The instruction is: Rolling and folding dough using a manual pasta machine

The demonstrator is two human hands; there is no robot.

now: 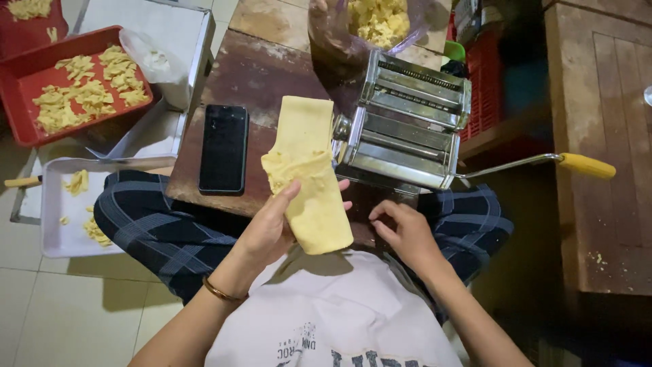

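Observation:
My left hand [272,228] holds a folded sheet of yellow dough [307,170] from underneath, thumb on top, with the sheet's far end resting on a low wooden table [258,75]. My right hand [404,231] hovers just right of the dough, fingers loosely curled, holding nothing. A metal pasta roller machine [407,122] stands on the table directly right of the dough, with a crank ending in a yellow handle [585,165] sticking out to the right.
A black phone [223,147] lies on the table left of the dough. A red tray [27,78] and a white tray [58,224] with cut dough pieces sit on the floor at left. A plastic bag of dough scraps [373,24] sits behind the machine.

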